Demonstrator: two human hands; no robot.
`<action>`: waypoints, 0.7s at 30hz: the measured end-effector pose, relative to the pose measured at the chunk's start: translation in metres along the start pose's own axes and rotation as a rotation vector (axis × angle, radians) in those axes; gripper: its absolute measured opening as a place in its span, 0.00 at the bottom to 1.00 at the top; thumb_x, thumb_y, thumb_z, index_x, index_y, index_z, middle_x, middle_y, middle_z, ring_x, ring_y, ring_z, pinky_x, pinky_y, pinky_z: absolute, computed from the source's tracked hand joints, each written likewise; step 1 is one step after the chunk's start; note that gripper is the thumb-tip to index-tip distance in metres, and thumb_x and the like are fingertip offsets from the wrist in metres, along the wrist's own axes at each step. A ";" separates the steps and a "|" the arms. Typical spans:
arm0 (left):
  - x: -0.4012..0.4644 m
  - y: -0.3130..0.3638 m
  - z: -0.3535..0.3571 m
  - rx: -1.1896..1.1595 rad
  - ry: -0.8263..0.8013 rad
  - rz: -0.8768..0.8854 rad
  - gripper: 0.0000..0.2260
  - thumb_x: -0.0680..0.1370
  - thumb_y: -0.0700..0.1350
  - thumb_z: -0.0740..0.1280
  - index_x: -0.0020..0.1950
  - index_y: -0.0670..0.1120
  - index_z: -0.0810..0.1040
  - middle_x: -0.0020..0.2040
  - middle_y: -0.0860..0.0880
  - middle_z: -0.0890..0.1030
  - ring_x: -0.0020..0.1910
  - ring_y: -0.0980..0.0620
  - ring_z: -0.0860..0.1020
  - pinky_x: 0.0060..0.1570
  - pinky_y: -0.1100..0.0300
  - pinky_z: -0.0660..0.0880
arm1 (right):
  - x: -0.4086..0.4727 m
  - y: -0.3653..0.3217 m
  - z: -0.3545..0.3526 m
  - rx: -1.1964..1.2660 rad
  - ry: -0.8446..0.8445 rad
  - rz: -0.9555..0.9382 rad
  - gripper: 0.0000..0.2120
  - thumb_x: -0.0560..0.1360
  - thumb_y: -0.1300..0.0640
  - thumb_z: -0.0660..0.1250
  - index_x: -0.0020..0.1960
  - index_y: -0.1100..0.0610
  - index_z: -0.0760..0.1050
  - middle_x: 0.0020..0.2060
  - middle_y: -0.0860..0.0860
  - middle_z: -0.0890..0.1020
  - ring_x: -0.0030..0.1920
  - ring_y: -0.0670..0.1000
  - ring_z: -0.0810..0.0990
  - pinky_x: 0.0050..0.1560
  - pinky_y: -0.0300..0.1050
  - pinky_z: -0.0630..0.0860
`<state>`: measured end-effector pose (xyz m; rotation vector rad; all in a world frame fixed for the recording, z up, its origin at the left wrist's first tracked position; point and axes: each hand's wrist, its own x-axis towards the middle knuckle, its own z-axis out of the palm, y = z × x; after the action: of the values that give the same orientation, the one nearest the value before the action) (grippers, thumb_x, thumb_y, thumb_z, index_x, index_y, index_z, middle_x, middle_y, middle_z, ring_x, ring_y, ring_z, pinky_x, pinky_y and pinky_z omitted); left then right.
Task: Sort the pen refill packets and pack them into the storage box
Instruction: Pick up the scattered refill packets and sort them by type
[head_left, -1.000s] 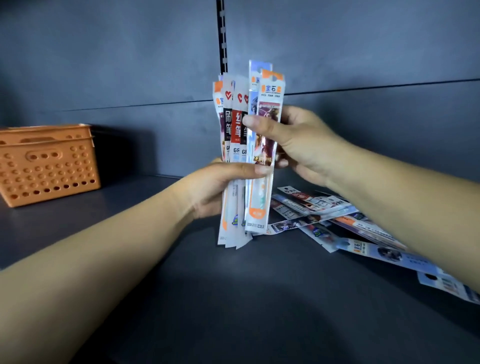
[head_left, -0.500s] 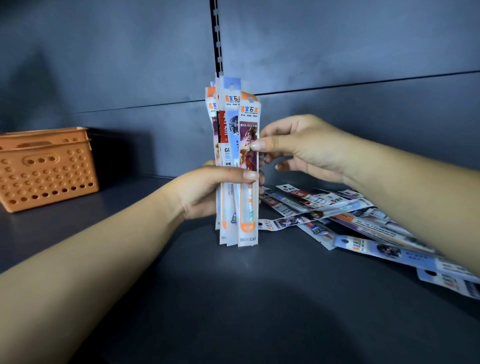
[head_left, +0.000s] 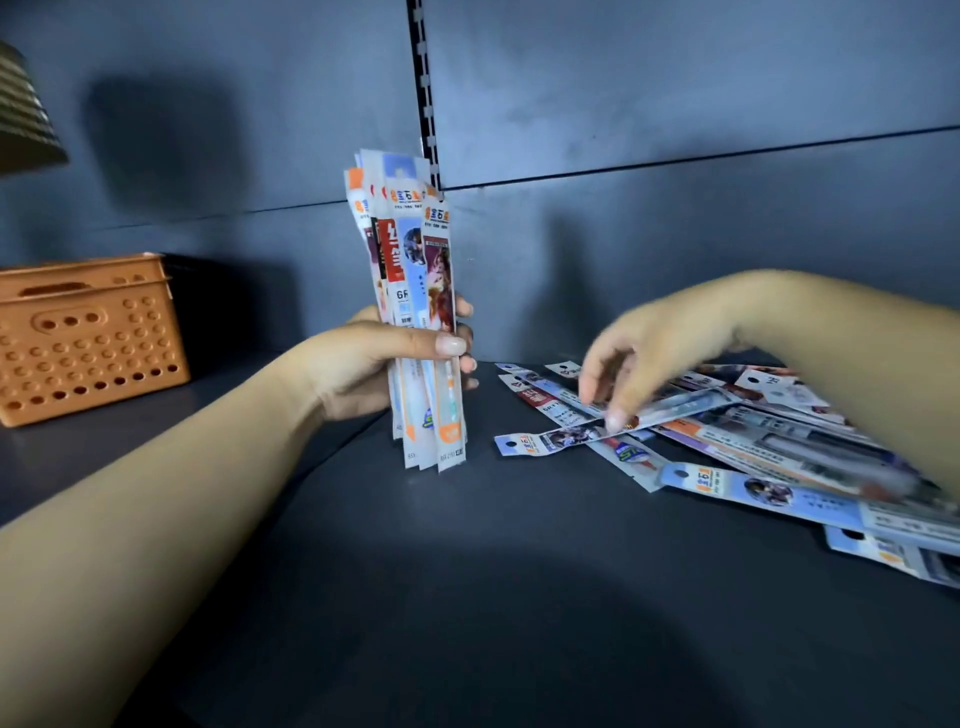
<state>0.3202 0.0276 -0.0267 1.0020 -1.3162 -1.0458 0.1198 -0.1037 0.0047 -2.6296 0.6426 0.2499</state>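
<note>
My left hand (head_left: 374, 364) grips an upright bundle of pen refill packets (head_left: 410, 280), their lower ends resting on the dark shelf. To the right, my right hand (head_left: 654, 353) hangs over a loose pile of refill packets (head_left: 769, 441) lying flat. Its fingertips touch one long packet (head_left: 571, 434) on top of the pile; the fingers are spread and blurred. An orange perforated storage box (head_left: 88, 343) stands at the far left against the back wall.
The dark grey shelf surface (head_left: 467, 597) stretches toward me in front of both hands. A slotted upright rail (head_left: 423, 88) runs up the back wall behind the bundle. A ribbed object (head_left: 21, 114) shows at the top left edge.
My right hand has let go of the bundle's top and moved down and right onto the loose pile. The bundle has dropped lower, onto the shelf, still held in my left hand.
</note>
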 end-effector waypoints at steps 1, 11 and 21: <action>0.000 -0.001 0.001 0.018 -0.026 -0.011 0.22 0.48 0.45 0.82 0.39 0.49 0.81 0.31 0.50 0.78 0.33 0.51 0.80 0.42 0.53 0.80 | 0.000 0.000 0.001 -0.029 -0.057 0.039 0.12 0.66 0.59 0.73 0.47 0.50 0.75 0.36 0.42 0.79 0.37 0.40 0.76 0.49 0.37 0.72; 0.004 -0.007 0.003 0.022 -0.108 -0.047 0.19 0.50 0.44 0.82 0.35 0.48 0.77 0.31 0.49 0.78 0.33 0.51 0.80 0.42 0.54 0.80 | 0.005 0.006 -0.001 -0.090 0.188 0.117 0.09 0.66 0.54 0.74 0.37 0.56 0.75 0.32 0.50 0.78 0.34 0.49 0.74 0.39 0.42 0.69; 0.005 -0.001 -0.003 -0.030 -0.024 0.009 0.20 0.49 0.46 0.82 0.35 0.49 0.77 0.30 0.51 0.76 0.31 0.53 0.79 0.41 0.55 0.79 | 0.026 -0.008 0.025 0.266 0.222 0.216 0.15 0.70 0.51 0.70 0.33 0.58 0.69 0.27 0.52 0.69 0.26 0.48 0.67 0.22 0.32 0.65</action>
<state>0.3230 0.0227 -0.0270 0.9629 -1.3196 -1.0700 0.1448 -0.0967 -0.0217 -2.3505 0.9657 -0.0639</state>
